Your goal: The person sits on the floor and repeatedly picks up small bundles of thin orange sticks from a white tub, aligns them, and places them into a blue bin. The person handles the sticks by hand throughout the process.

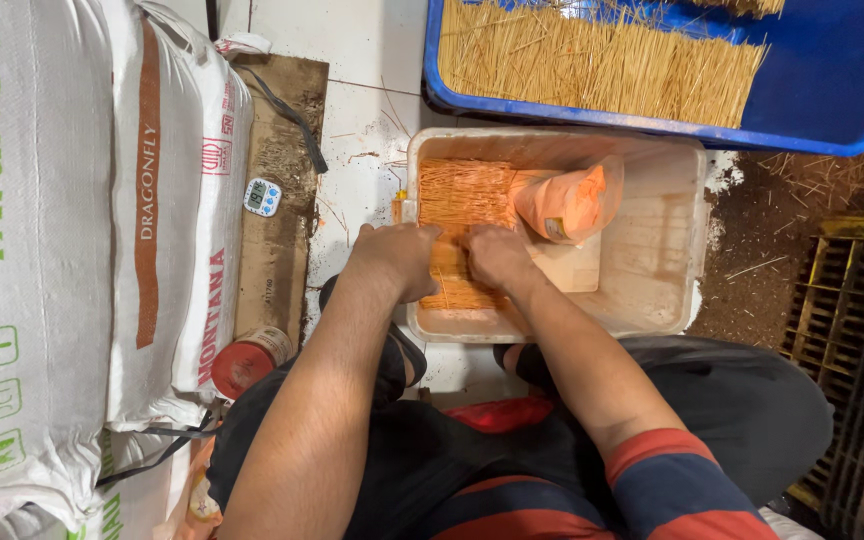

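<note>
Tub (652, 300) — matt cream plastic, stained orange. Stick bundle (464, 195) — thin, dry, rough wood, dusted orange. Pouch (570, 203): glossy clear film. Sacks (72, 250): coarse woven plastic cloth. Far tray (832, 90): smooth blue plastic. Floor (367, 60): glossy white tile.

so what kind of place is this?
Likely a small incense-stick workshop, on the floor. Both hands press orange sticks in a tub; a blue tray holds bare sticks, and woven sacks are stacked alongside.

Bare tub floor (642, 250) beside bag (570, 200)
</note>
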